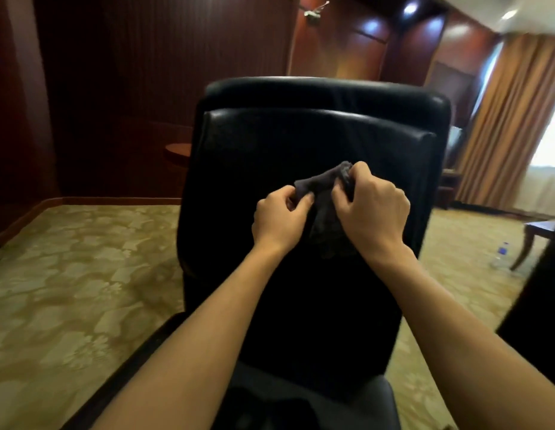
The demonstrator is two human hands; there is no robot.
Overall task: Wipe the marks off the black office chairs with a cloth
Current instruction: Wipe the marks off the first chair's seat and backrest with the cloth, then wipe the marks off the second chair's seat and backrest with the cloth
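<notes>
A dark cloth is gripped by the left hand at nine o'clock and the right hand at three, seemingly against the black office chair backrest

The chair stands right in front of me, with its back facing me. My left hand and my right hand are side by side in front of the chair back, and the cloth is between them. A bottle is on the floor to the right, beside a table. Curtains hang behind the table.
</notes>
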